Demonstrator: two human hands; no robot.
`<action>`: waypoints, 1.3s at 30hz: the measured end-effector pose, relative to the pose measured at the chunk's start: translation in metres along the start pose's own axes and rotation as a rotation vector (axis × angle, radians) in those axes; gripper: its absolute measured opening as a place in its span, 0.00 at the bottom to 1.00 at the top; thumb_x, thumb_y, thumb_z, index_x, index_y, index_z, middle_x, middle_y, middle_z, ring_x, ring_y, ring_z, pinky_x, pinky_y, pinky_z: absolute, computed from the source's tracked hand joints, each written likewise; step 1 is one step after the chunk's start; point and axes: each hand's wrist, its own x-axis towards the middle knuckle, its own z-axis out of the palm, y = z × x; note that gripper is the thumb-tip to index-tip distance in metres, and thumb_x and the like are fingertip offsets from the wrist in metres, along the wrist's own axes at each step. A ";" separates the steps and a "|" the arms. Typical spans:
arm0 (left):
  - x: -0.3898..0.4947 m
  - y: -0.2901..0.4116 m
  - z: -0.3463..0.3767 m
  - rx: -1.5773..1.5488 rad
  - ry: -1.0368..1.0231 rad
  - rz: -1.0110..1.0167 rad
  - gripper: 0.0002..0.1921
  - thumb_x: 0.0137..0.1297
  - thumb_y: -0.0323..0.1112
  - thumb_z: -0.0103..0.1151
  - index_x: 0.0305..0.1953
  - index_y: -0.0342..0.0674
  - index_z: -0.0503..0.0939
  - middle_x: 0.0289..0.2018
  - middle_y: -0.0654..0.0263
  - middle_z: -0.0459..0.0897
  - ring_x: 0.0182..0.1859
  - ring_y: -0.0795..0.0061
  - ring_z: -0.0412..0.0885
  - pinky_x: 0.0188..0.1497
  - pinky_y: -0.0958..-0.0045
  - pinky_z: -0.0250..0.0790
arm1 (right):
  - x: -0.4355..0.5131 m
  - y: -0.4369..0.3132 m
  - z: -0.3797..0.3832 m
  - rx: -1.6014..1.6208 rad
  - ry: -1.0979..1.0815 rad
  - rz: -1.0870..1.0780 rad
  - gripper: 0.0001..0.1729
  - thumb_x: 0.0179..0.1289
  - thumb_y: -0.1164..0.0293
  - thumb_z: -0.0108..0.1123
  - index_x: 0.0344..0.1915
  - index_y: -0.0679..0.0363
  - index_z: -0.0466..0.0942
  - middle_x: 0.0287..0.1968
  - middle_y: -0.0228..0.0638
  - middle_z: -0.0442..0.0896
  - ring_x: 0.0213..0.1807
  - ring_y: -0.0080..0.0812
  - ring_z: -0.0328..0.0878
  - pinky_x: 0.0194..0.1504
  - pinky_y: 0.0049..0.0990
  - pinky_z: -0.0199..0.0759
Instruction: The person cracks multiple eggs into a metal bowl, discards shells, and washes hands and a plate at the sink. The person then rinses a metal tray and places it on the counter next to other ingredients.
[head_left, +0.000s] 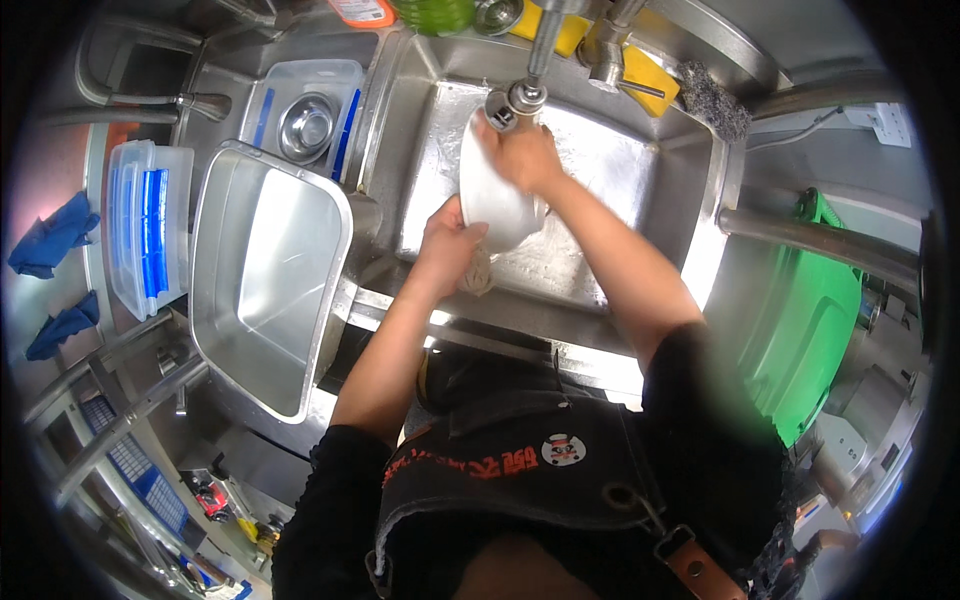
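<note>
A white bowl (491, 199) is held tilted over the stainless steel sink (626, 289), beneath the spray faucet head (526, 96). Its near left rim is gripped by my left hand (450, 244), thumb on the outer surface. My right hand (529, 157) lies against the bowl's upper right side, just below the faucet head; its fingers are blurred and partly hidden, so whether it grips the bowl is unclear. Just below my left hand is a beige, crumpled cloth-like item (477, 274); what holds it does not show.
Left of the sink stand a deep steel pan (281, 255) and a clear plastic container (311, 75) with a small metal bowl (307, 127). Yellow sponges (649, 79) and a steel scourer (712, 101) lie along the back ledge. A green bin (806, 322) is at right.
</note>
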 end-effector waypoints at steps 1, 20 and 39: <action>-0.002 0.000 -0.002 0.025 -0.026 0.038 0.18 0.60 0.17 0.49 0.53 0.33 0.72 0.44 0.64 0.81 0.44 0.78 0.77 0.48 0.75 0.68 | 0.010 0.002 -0.006 0.164 -0.207 0.228 0.23 0.65 0.54 0.52 0.50 0.59 0.77 0.38 0.42 0.83 0.40 0.48 0.80 0.50 0.44 0.72; 0.006 -0.020 0.016 1.362 -0.078 0.777 0.13 0.50 0.23 0.55 0.38 0.45 0.76 0.36 0.65 0.81 0.37 0.65 0.79 0.34 0.66 0.73 | -0.087 0.105 0.029 1.154 0.208 0.955 0.40 0.60 0.75 0.54 0.69 0.65 0.47 0.55 0.48 0.71 0.49 0.40 0.71 0.49 0.33 0.69; 0.001 -0.023 0.009 -0.257 0.039 -0.233 0.16 0.55 0.32 0.58 0.44 0.31 0.73 0.35 0.56 0.78 0.29 0.65 0.78 0.26 0.65 0.75 | -0.016 0.015 0.023 0.168 -0.035 -0.041 0.16 0.55 0.77 0.53 0.46 0.64 0.68 0.42 0.51 0.74 0.44 0.51 0.74 0.46 0.36 0.70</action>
